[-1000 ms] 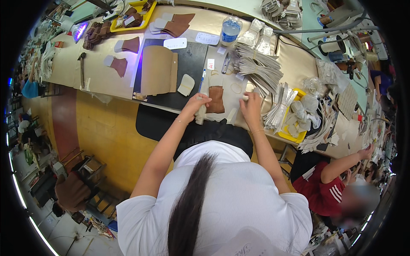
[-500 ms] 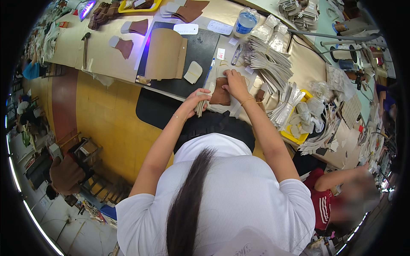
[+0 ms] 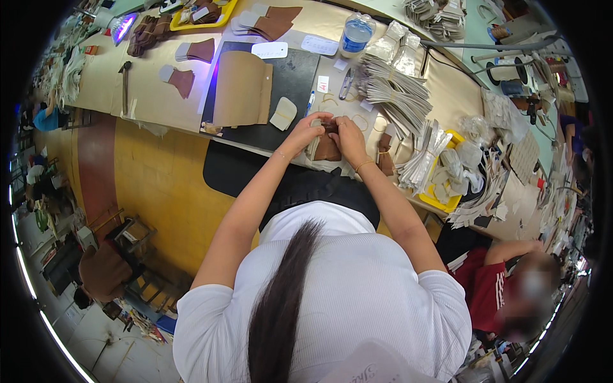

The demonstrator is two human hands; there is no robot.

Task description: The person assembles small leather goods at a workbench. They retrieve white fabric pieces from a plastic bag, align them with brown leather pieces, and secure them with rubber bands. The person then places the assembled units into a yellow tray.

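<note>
At the table's near edge my two hands are close together over a brown leather-like piece [image 3: 328, 150]. My left hand [image 3: 305, 135] is closed around a small stack of pale pieces [image 3: 311, 150], which lies along the brown piece's left side. The fingers of my right hand [image 3: 348, 139] are bent onto the brown piece's far end, which looks lifted or curled. My fingertips partly cover where the two meet. A pen [image 3: 310, 102] and a pale rounded stack [image 3: 283, 113] lie just beyond and left of my left hand.
A brown board [image 3: 239, 89] lies on the black mat [image 3: 300, 73]. Thread snips [image 3: 347, 84], a water bottle [image 3: 356, 35], banded pale strips [image 3: 396, 92] and a yellow tray [image 3: 454, 203] are to the right. A hammer [image 3: 125, 86] lies far left. Another person [image 3: 479, 287] sits at lower right.
My left hand has moved right and farther in with the pale stack, up against the brown piece. The brown piece's far end is now gathered between my hands.
</note>
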